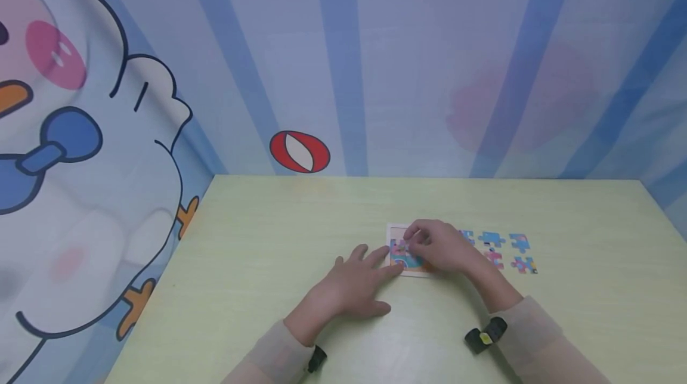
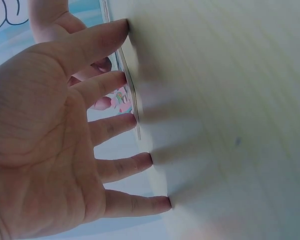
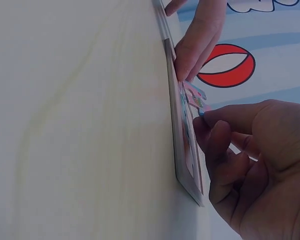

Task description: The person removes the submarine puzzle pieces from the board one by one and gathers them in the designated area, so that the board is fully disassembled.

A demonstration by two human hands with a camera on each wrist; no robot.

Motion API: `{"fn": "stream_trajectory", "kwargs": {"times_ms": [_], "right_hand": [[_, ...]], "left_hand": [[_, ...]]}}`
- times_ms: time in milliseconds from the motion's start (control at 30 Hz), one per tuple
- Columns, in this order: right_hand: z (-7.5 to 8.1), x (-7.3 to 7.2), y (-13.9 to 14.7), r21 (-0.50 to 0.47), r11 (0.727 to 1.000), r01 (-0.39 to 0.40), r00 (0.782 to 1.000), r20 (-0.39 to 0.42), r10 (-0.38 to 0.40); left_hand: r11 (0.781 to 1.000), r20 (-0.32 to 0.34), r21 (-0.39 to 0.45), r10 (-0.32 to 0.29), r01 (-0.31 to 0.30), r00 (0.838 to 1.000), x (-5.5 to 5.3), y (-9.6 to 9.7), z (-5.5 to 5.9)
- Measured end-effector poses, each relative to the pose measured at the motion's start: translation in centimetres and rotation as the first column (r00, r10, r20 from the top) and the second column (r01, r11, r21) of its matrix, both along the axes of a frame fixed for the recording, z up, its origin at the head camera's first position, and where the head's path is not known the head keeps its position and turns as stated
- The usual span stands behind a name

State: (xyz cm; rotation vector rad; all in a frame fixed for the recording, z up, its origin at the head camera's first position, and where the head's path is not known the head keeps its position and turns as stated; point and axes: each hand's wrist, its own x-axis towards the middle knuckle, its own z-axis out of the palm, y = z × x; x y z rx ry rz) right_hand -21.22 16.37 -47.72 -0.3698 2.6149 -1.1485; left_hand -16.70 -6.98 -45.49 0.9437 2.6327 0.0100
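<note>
A shallow puzzle tray (image 1: 398,232) with a pale rim lies on the table, its lower part filled with colourful pieces. My left hand (image 1: 356,288) is spread flat beside it, fingertips on the table and on the tray's left edge. Over the tray, my right hand (image 1: 446,248) pinches a pink and blue puzzle piece (image 3: 193,95) between thumb and fingertips. In the right wrist view, that piece is tilted just above the tray, close to the left fingertips (image 3: 183,74). My right hand hides the right side of the tray in the head view.
Several loose puzzle pieces lie right of the tray, among them a blue one (image 1: 491,239), another blue one (image 1: 519,242) and a multicoloured one (image 1: 524,265). A printed cloth backdrop (image 1: 408,74) rises behind the pale table (image 1: 268,223).
</note>
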Motion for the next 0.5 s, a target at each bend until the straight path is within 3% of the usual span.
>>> {"fn": "stream_trajectory", "kwargs": {"times_ms": [500], "right_hand": [[0.8, 0.9, 3.4, -0.002, 0.999, 0.046, 0.999, -0.022, -0.046]], "left_hand": [[1.000, 0.002, 0.002, 0.008, -0.008, 1.000, 0.0, 0.1, -0.3]]}}
